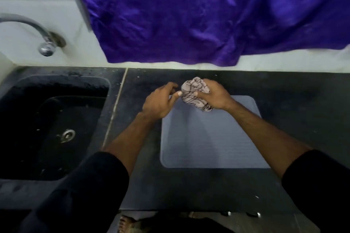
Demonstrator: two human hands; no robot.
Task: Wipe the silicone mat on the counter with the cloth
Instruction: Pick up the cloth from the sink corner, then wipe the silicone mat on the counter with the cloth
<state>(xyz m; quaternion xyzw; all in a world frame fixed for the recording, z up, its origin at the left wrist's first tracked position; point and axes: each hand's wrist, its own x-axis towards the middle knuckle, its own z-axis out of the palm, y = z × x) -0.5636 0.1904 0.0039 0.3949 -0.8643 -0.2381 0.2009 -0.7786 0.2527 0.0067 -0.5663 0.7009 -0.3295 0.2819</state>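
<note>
Dark speckled stone counter point(284, 89) runs below a white tiled wall, with a black recessed sink point(53, 119) at the left under a curved chrome tap point(37, 32). Purple satin fabric point(208, 15) hangs down the wall. On the counter lies a pale grey rectangular silicone mat point(212, 138) with fine ribs. Over its far left corner, the right hand point(214, 96) grips a bunched pale cloth with dark line pattern point(195, 92). The left hand point(161, 100) is beside it, fingers loosely curled, thumb reaching toward the cloth; whether it touches is unclear. No writing or brand is legible anywhere.
</note>
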